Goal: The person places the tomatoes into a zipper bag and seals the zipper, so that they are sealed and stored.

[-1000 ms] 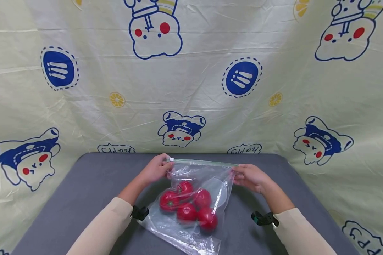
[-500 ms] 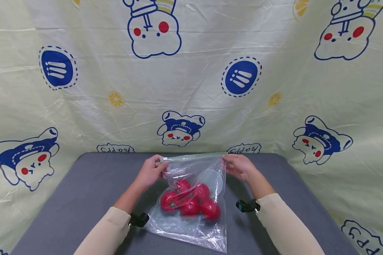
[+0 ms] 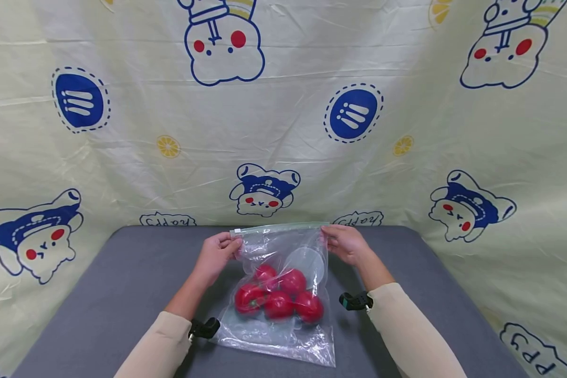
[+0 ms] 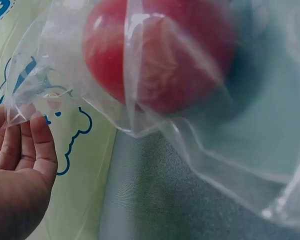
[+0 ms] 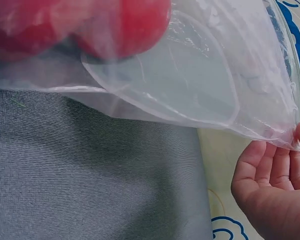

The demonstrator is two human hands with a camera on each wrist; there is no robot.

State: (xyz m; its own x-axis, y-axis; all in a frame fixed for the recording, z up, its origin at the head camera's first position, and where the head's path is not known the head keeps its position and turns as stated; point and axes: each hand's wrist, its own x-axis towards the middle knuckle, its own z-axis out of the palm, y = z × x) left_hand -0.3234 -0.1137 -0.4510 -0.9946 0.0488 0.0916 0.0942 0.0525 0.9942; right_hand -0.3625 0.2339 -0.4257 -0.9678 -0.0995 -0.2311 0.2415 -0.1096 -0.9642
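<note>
A clear zip bag (image 3: 307,344) lies over the grey table with several red tomatoes (image 3: 279,304) inside. Its greenish zip strip (image 3: 283,228) runs straight across the top, with a small white slider (image 3: 237,231) at the left end. My left hand (image 3: 216,254) pinches the top left corner beside the slider, thumb over the film. At the opposite corner my right hand (image 3: 349,245) pinches the strip's right end. In the left wrist view one tomato (image 4: 155,55) shows through creased film; in the right wrist view the right hand (image 5: 277,180) grips the bag's edge.
The grey table (image 3: 123,294) reaches back to a pale patterned cloth (image 3: 283,115) hanging behind it. A black wrist camera (image 3: 205,328) sits on the left wrist and another wrist camera (image 3: 356,301) on the right, both near the bag's sides.
Both hands have moved left with the bag. The right hand has also risen toward the back of the table, and the bag's lower end has drawn up into fuller view.
</note>
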